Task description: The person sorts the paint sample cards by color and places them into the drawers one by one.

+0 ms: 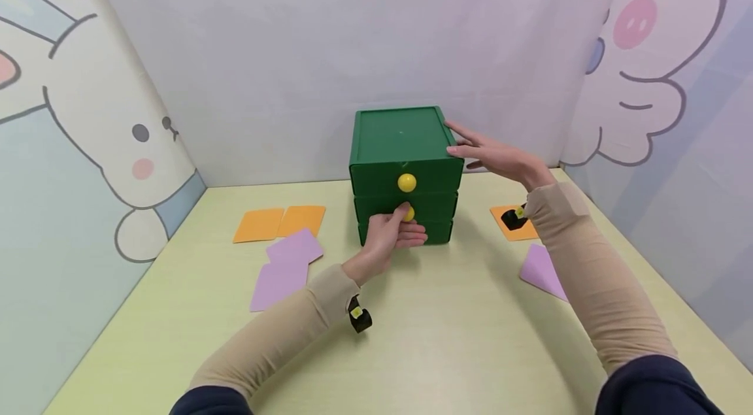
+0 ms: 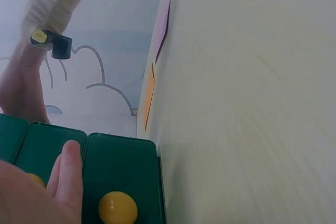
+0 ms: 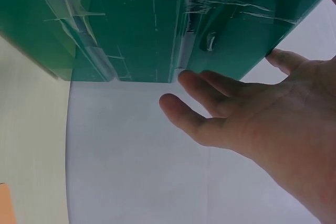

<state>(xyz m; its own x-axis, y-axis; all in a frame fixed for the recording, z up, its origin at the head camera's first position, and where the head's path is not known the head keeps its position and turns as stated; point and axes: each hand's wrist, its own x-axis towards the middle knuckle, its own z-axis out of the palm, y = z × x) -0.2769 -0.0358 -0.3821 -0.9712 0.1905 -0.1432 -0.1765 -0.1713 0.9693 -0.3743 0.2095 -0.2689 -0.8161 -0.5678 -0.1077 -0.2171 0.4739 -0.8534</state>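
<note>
A green three-drawer box (image 1: 402,134) stands on the table with yellow knobs on its front. At the middle drawer, my left hand (image 1: 385,238) pinches the yellow knob (image 1: 410,213), thumb on top and the other fingers stretched out below. In the left wrist view that hand (image 2: 31,198) partly covers the middle knob (image 2: 35,178), while the bottom knob (image 2: 118,208) is untouched. The top knob (image 1: 407,182) is free too. My right hand (image 1: 500,157) rests its spread fingers against the box's upper right edge. All the drawers look closed.
Orange sheets (image 1: 259,225) and purple sheets (image 1: 281,284) lie left of the box. An orange sheet (image 1: 508,232) and a purple sheet (image 1: 542,271) lie on the right. A pale curtain (image 1: 282,75) hangs behind, with printed cartoon panels at both sides.
</note>
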